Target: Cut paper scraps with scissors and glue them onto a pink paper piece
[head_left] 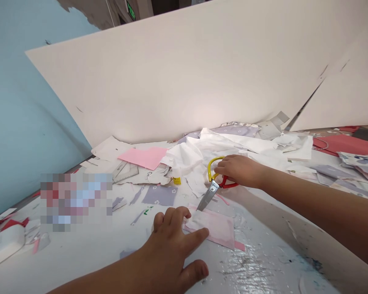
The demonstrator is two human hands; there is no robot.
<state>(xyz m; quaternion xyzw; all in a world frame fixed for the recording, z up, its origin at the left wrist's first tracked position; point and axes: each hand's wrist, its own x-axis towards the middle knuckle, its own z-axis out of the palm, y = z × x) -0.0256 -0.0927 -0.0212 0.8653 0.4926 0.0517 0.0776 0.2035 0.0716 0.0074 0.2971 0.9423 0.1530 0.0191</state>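
My left hand (171, 241) lies on the white table, fingers bent, fingertips pressing the near edge of a small pale pink piece of cloth (216, 228). My right hand (240, 169) is closed over the yellow and red handles of a pair of scissors (213, 185). The scissors lie low on the table, with the blades closed and pointing down-left at the far edge of the pink piece.
A small glue bottle (177, 175) stands by crumpled white cloth (202, 157). Pink paper (144, 157), a clear set square (125, 171), a lilac fabric patch (160, 195) and scraps litter the table. Large white boards (187, 77) lean behind. Red sheets (343, 143) lie at the right.
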